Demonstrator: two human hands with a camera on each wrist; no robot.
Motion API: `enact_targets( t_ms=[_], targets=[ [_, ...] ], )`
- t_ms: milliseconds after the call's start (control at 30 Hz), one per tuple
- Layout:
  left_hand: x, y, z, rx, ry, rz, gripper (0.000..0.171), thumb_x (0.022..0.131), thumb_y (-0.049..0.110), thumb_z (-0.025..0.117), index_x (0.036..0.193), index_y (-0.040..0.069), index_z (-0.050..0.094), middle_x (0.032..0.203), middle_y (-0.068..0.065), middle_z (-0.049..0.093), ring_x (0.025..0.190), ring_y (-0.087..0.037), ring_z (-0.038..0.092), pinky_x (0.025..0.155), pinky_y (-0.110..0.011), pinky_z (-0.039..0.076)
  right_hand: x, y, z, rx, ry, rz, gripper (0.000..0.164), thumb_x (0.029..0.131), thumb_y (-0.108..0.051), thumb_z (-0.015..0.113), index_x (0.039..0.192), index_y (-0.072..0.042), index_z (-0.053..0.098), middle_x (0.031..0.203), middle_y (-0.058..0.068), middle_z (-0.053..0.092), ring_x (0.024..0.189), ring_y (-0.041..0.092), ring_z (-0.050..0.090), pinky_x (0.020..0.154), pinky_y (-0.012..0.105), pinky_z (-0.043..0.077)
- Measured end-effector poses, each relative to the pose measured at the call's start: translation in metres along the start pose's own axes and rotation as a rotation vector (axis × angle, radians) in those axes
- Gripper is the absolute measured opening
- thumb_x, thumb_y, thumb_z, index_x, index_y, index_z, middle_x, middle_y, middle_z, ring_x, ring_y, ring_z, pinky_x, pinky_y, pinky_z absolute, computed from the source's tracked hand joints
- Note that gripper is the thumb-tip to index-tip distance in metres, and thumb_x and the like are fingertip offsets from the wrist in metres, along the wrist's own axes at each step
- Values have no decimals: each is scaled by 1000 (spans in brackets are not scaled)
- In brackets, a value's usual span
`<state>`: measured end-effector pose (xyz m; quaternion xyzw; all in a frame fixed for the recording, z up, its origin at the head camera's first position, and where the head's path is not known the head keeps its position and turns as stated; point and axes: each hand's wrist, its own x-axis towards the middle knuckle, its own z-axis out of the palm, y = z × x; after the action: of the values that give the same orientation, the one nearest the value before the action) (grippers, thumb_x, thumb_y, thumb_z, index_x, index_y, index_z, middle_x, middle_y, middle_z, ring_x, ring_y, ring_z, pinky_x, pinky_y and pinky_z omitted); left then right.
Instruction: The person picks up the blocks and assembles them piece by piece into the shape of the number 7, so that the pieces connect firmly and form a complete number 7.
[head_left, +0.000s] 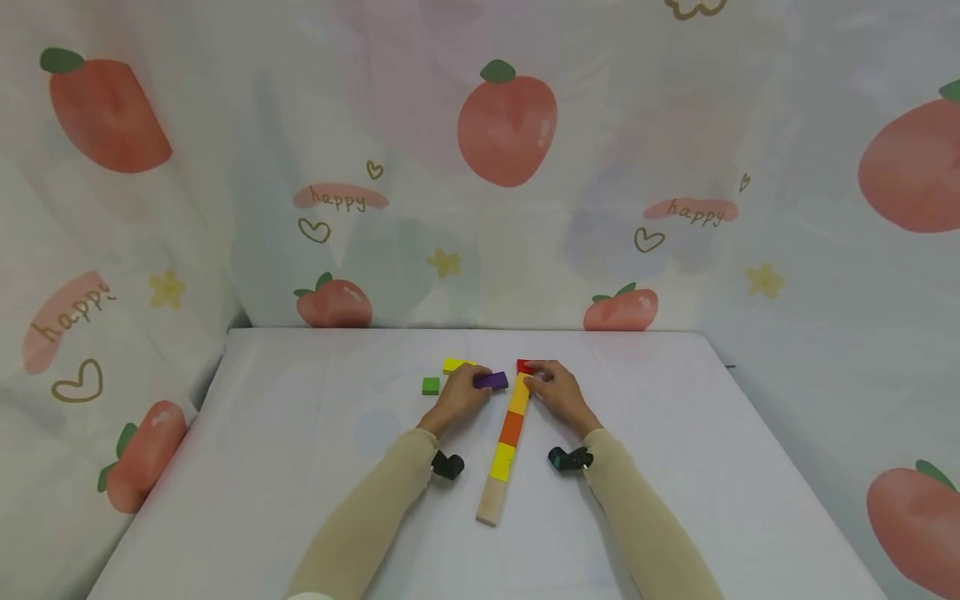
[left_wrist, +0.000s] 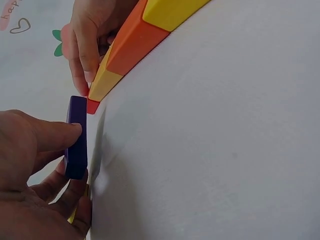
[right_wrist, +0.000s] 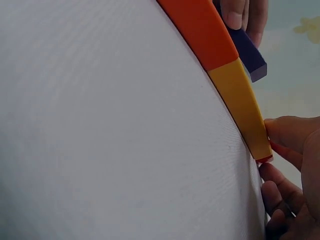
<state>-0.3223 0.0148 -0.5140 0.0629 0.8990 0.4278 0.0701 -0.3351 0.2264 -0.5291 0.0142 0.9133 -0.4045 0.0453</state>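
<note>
My left hand [head_left: 461, 396] pinches a purple block [head_left: 492, 381] between thumb and fingers. In the left wrist view that purple block [left_wrist: 76, 142] is held just above the white table, left of a row of blocks. At the row's far end, my right hand [head_left: 558, 392] has its curled fingers and thumb around a red block [head_left: 522, 365]. The right thumb lies against the amber block [head_left: 519, 396], which adjoins the red one. Toward me the row continues with an orange block [head_left: 512, 429], a yellow block [head_left: 502, 462] and a plain wood block [head_left: 491, 502].
Beyond my left hand lies another yellow block [head_left: 456, 365], partly hidden by the fingers. A small green block [head_left: 431, 386] sits to its left. Patterned cloth [head_left: 420, 108] hangs behind the white table [head_left: 247, 467] and along both sides.
</note>
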Motion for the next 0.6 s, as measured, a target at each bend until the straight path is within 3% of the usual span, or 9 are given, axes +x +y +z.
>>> enact_targets(
  t_ms=[600],
  targets=[
    [25, 1, 4, 33, 41, 35, 38, 93, 11, 66, 130, 11, 61, 130, -10, 59, 119, -25, 54, 109, -41, 44, 2, 1, -1, -10, -7, -1, 41, 96, -34, 62, 136, -23, 58, 136, 8, 53, 118, 30, 48, 102, 47, 45]
  ],
)
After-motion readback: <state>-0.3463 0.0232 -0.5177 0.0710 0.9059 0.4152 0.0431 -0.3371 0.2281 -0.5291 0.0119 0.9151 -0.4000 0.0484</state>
